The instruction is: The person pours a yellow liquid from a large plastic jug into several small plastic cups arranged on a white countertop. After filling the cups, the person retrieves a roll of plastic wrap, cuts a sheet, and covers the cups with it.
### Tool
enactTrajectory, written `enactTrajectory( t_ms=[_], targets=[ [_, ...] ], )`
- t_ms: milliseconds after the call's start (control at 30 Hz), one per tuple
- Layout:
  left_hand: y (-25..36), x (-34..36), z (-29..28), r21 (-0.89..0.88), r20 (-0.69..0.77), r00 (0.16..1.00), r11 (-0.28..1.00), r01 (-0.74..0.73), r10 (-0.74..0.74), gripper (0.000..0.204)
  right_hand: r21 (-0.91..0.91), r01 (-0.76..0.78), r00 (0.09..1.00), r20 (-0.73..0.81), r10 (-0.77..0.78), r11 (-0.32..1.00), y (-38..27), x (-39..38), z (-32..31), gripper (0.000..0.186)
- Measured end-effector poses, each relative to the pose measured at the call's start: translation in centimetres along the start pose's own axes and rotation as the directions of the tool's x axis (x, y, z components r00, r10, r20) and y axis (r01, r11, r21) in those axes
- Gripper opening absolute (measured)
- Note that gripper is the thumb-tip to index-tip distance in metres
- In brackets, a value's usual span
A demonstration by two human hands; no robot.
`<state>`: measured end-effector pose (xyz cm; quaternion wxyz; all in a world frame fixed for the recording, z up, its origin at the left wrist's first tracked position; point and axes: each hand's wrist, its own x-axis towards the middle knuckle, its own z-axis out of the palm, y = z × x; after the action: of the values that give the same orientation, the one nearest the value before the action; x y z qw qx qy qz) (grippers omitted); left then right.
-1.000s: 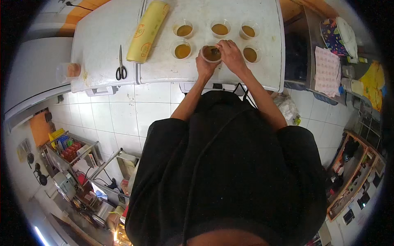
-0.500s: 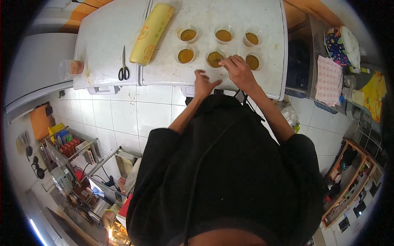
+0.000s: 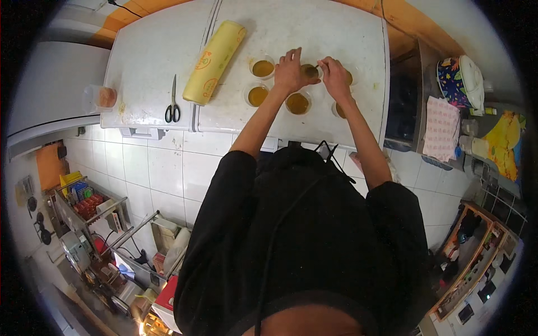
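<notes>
A person in a black top point(image 3: 302, 224) leans over a white bench point(image 3: 148, 56), both hands above a group of clear cups, each with a brownish-yellow filling. The cups stand in two rows of three. The left hand point(image 3: 288, 73) is at the left side of the middle cup of the far row point(image 3: 310, 71), its thumb and fingers apart around it, the thumb along the near side; how firmly they press cannot be told. The right hand point(image 3: 334, 77) is at the same cup's right side, thumb and forefinger together on a thin utensil point(image 3: 317, 66) at the cup's rim, too small to make out fully.

To the left stand the far left cup point(image 3: 263, 69) and the near left cup point(image 3: 258, 96). The near middle cup point(image 3: 298, 103) is just below the left hand, while the far right cup point(image 3: 349, 77) and the near right cup point(image 3: 338, 110) are partly hidden by the right hand and forearm.

Left of the cups, a yellow printed roll point(image 3: 214, 63) lies slanted on the bench. Beyond it lie black-handled scissors point(image 3: 172, 112), blades pointing away from the person. A clear container with reddish-brown contents point(image 3: 106, 97) is near the bench's left end.
</notes>
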<state>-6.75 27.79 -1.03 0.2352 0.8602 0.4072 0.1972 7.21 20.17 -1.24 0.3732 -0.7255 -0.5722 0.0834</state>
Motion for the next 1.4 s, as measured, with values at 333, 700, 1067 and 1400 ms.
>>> enactTrajectory(
  t_ms=[333,700,1067,1400],
  targets=[
    [-2.2,0.8,2.4,0.053,0.274,0.962,0.999,-0.012,-0.003,0.102,0.053,0.013,0.999,0.041,-0.015,0.999,1.6,0.3,1.5,0.014],
    [-1.3,0.6,2.6,0.052,0.267,0.962,0.998,0.040,-0.052,0.107,0.024,0.030,1.000,-0.005,-0.030,0.999,1.1,0.4,0.3,0.010],
    [3.1,-2.4,-0.1,-0.102,-0.322,0.929,0.969,-0.223,0.180,0.092,0.046,0.315,0.949,-0.049,-0.312,0.948,1.7,-2.7,-1.1,0.014],
    [7.9,-10.4,5.2,-0.189,0.112,0.959,0.953,-0.237,0.261,0.087,-0.078,-0.012,0.953,-0.304,-0.013,0.997,-2.7,-8.6,-13.0,0.008]
  ],
)
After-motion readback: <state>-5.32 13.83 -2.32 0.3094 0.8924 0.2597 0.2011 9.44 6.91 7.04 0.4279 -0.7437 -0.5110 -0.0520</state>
